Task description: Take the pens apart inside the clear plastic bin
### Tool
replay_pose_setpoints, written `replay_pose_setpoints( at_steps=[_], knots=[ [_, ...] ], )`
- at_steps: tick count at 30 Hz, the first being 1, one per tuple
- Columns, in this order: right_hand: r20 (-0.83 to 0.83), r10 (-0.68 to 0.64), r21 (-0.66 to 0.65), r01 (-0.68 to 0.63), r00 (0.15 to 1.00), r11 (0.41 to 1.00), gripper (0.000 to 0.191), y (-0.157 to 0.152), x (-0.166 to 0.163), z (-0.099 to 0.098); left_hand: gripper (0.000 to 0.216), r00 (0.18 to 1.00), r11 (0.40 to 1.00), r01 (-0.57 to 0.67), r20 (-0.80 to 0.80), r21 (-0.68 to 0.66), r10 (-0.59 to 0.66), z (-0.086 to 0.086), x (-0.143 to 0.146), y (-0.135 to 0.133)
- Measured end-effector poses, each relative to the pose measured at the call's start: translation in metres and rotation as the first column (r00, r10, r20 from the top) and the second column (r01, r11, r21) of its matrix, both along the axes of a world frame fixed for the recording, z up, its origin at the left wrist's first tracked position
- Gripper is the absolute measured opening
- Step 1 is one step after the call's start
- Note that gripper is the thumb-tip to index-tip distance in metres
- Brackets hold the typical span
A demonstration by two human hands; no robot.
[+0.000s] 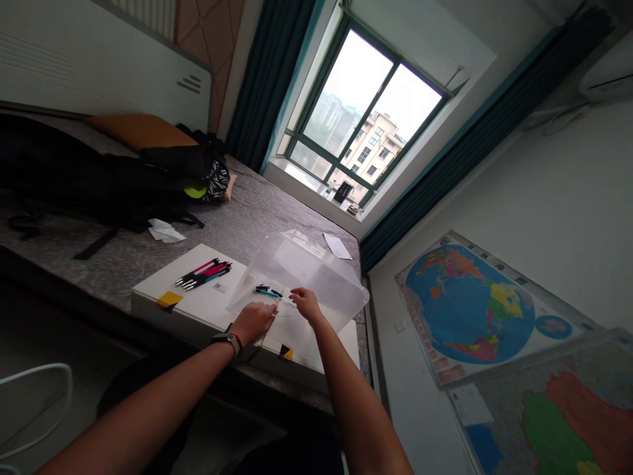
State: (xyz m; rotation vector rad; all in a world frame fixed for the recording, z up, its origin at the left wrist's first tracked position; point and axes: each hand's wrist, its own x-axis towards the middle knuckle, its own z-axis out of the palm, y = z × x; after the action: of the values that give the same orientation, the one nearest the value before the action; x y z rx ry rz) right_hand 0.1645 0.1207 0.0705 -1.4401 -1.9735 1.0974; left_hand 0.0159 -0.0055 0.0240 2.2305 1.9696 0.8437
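Observation:
A clear plastic box [316, 277] lies tilted on a white board [198, 303] on a grey bed. My left hand [254, 321], with a watch at the wrist, rests at the box's open front edge, fingers curled. My right hand [306, 305] is beside it, fingers pinched at the same edge over a thin clear piece. A teal and black pen [268, 291] lies inside the box just beyond my hands. Several red and black pens [204, 274] lie in a bunch on the board to the left.
A black backpack [99, 181] and an orange pillow [141, 130] lie at the back left of the bed. Crumpled white paper [165, 231] and a paper slip [337, 246] lie on the cover. World maps [475, 310] hang on the right wall. A window [361, 125] is beyond.

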Motion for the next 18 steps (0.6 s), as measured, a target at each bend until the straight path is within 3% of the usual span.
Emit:
replay_pose_setpoints(
  at_steps=[4,10,14,18],
  knots=[
    [0.030,-0.004,-0.034,0.005,1.000,0.999,0.015,-0.016,0.017,-0.007,0.025,1.000,1.000,-0.012,-0.016,0.002,0.012,0.000,0.000,0.000],
    [0.029,0.262,-0.223,-0.250,0.965,0.942,0.028,-0.036,0.015,0.002,0.021,1.000,1.000,-0.003,-0.007,0.005,0.004,-0.004,-0.001,0.002],
    [0.051,0.363,-0.199,-0.347,0.930,0.917,0.012,-0.035,0.012,0.019,0.021,0.999,0.999,-0.015,-0.029,0.030,0.016,-0.006,0.000,0.002],
    [0.210,0.355,-0.072,-0.348,0.911,0.935,0.007,-0.023,0.011,0.046,0.025,0.999,0.999,-0.018,-0.030,0.047,0.019,-0.006,0.000,0.001]
  ],
)
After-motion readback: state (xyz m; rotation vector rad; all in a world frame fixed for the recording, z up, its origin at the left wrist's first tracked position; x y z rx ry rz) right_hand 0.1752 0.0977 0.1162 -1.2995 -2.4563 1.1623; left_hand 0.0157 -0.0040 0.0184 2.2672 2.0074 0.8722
